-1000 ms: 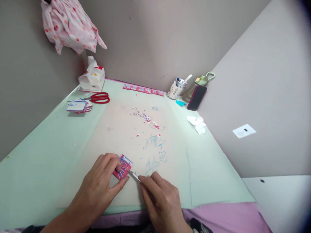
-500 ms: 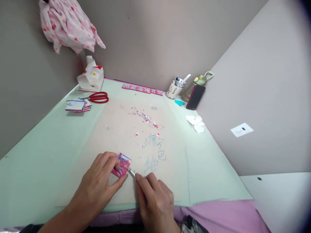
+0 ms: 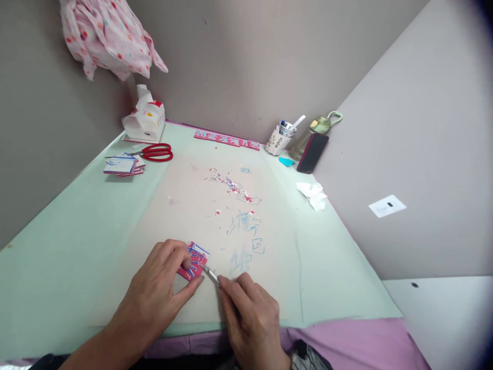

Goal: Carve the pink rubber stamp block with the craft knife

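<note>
Between the thumb and curled fingers of my left hand [image 3: 165, 277] is a small square carving block [image 3: 196, 268], pink with blue-and-white cut lines and a white patch at its upper corner. The fingers press it to the mat and hide its left part. My right hand [image 3: 252, 313] is closed around a slim metal craft knife [image 3: 211, 275]. The blade tip touches, or is just above, the block's right side. Farther up the mat lie red, white and blue shavings [image 3: 233, 186].
A pale mat [image 3: 154, 226] with blue handwriting covers the middle of the table. Red-handled scissors [image 3: 157, 152] and stacked blocks [image 3: 120, 164] lie at left. Pink carved strips [image 3: 227, 140], a pen cup [image 3: 279, 140], a bottle [image 3: 302, 144], a phone [image 3: 313, 153] and crumpled tissue [image 3: 311, 194] line the back and right.
My right hand has shifted slightly to the right with the knife, its tip still at the block. The left hand and block stay nearly in place. The view has tilted a little.
</note>
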The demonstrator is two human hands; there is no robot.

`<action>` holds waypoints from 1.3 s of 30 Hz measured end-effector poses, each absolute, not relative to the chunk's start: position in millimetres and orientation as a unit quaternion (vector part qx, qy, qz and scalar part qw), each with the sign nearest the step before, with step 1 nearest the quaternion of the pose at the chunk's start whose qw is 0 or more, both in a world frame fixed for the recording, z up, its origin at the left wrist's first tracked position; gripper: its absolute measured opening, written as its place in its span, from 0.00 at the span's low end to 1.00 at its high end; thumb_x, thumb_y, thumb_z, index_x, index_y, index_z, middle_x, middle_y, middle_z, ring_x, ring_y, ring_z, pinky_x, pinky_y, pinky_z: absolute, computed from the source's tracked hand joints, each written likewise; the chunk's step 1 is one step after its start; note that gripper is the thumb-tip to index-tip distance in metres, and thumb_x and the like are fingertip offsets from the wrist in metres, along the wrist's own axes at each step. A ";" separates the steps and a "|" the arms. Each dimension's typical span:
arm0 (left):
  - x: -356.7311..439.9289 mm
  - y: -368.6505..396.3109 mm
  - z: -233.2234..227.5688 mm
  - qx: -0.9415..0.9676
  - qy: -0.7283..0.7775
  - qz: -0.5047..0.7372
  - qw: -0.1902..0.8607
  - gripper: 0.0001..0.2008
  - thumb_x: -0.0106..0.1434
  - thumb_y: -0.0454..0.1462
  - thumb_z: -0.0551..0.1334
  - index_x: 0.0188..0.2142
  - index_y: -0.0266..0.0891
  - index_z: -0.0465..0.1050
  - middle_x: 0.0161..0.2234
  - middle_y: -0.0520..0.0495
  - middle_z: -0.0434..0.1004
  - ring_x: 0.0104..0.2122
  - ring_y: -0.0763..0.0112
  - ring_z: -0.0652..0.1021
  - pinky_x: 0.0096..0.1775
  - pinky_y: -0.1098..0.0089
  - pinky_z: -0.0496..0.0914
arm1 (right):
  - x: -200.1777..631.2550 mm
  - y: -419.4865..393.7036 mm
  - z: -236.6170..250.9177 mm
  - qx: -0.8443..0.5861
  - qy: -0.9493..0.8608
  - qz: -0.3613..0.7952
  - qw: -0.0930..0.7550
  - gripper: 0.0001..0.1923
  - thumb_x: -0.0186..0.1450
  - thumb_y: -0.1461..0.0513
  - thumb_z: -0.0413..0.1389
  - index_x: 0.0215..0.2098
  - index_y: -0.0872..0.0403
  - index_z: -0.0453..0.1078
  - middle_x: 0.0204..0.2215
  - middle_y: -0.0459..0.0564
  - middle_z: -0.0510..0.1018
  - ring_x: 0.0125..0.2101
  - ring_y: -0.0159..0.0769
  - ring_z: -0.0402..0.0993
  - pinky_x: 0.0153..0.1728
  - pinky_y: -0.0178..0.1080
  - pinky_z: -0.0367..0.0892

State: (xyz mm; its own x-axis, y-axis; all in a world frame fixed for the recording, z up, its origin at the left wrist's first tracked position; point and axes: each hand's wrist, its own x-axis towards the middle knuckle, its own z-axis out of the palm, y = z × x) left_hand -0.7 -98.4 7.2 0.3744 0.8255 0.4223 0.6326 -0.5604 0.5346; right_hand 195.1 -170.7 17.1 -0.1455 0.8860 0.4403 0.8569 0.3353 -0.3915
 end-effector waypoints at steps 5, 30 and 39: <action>-0.5 -97.8 8.6 0.820 0.441 0.340 0.134 0.08 0.66 0.32 0.63 0.38 0.44 0.64 0.39 0.48 0.72 0.39 0.58 0.74 0.40 0.60 0.70 | 187.9 -167.2 18.9 -0.586 -0.760 -0.024 0.281 0.17 0.80 0.62 0.43 0.49 0.52 0.74 0.28 0.48 0.74 0.24 0.36 0.68 0.27 0.38 0.58; -1.6 -98.8 4.0 0.811 0.457 0.331 0.157 0.07 0.67 0.36 0.62 0.38 0.45 0.63 0.39 0.47 0.72 0.40 0.56 0.75 0.40 0.57 0.72 | 191.7 -164.5 17.4 -0.587 -0.750 0.004 0.305 0.14 0.77 0.65 0.47 0.48 0.53 0.74 0.28 0.48 0.74 0.24 0.36 0.69 0.26 0.37 0.61; -3.2 -101.9 5.4 0.830 0.449 0.316 0.103 0.15 0.70 0.39 0.63 0.54 0.43 0.68 0.46 0.44 0.74 0.46 0.55 0.77 0.45 0.55 0.78 | 204.9 -158.4 21.7 -0.597 -0.683 0.123 0.403 0.11 0.73 0.66 0.51 0.45 0.53 0.76 0.28 0.45 0.73 0.24 0.31 0.72 0.24 0.31 0.64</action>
State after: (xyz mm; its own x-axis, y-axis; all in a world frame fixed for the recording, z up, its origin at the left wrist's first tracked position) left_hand -3.2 -101.9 5.4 0.3978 0.8095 0.4318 0.6790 -0.5763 0.4548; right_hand 204.9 -158.4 21.7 0.0378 0.9145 0.4029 0.7167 0.2561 -0.6486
